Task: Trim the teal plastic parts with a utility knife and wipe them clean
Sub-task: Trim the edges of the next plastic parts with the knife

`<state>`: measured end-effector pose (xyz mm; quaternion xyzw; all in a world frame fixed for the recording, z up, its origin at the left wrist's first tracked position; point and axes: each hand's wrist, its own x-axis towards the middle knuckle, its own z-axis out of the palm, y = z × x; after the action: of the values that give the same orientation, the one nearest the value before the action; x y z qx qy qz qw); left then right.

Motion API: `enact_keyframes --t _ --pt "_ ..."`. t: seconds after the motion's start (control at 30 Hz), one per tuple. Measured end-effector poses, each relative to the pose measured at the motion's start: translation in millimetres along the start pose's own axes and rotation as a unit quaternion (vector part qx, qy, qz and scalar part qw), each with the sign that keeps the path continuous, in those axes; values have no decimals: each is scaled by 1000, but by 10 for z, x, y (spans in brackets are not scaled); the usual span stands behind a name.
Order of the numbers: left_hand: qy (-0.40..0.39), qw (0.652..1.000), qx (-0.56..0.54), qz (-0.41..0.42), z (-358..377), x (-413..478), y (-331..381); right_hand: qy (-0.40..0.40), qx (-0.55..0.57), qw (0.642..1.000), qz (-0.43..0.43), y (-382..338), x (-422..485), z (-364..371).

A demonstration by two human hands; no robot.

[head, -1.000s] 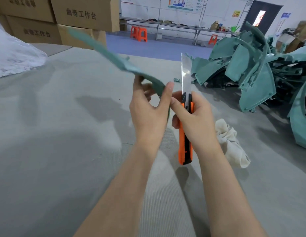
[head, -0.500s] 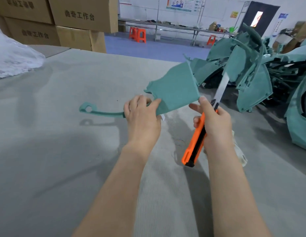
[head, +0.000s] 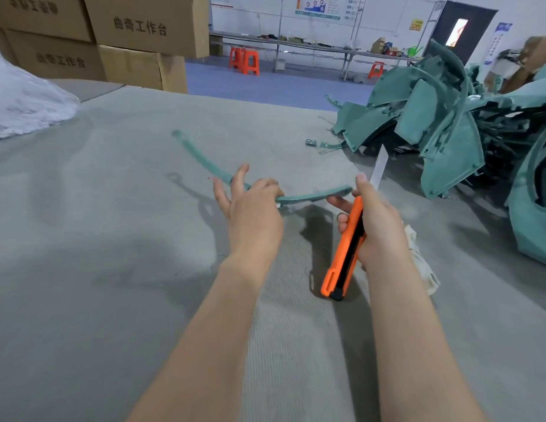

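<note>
Turned edge-on just now, the thin curved teal plastic part [head: 311, 197] hangs above the grey table [head: 83, 269], pinched in the left hand [head: 250, 214], spare fingers splayed. The right hand [head: 381, 229] clamps the orange utility knife [head: 345, 248]; another edge likely awaits trimming.

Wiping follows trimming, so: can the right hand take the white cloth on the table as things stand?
Probably not yet: the right hand grips the utility knife. The cloth lies close beside that forearm, uncovered.
</note>
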<state>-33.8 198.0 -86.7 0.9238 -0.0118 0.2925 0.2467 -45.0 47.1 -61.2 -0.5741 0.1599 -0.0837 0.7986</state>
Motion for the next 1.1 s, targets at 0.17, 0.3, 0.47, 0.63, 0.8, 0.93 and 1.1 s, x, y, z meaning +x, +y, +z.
enact_keyframes --t 0.17,0.3,0.47,0.63,0.8,0.93,1.1 --pt "10 999 -45 19 -29 18 6 -31 17 998 54 20 19 5" --pt "46 996 -74 0 -28 1 15 -40 21 998 48 52 15 60" --pt "148 969 -182 -76 -51 4 54 -15 74 997 9 79 -4 124" --pt "-10 754 -595 -278 -117 86 102 -9 106 994 -1 79 -25 151" --pt "-9 720 -627 -295 -137 96 76 -18 91 996 -15 71 -54 166" --pt "-1 737 -608 -297 -115 98 61 -22 66 997 -29 70 -69 186" --pt "-33 753 -593 -285 -72 90 48 -12 60 997 -44 76 -76 204"
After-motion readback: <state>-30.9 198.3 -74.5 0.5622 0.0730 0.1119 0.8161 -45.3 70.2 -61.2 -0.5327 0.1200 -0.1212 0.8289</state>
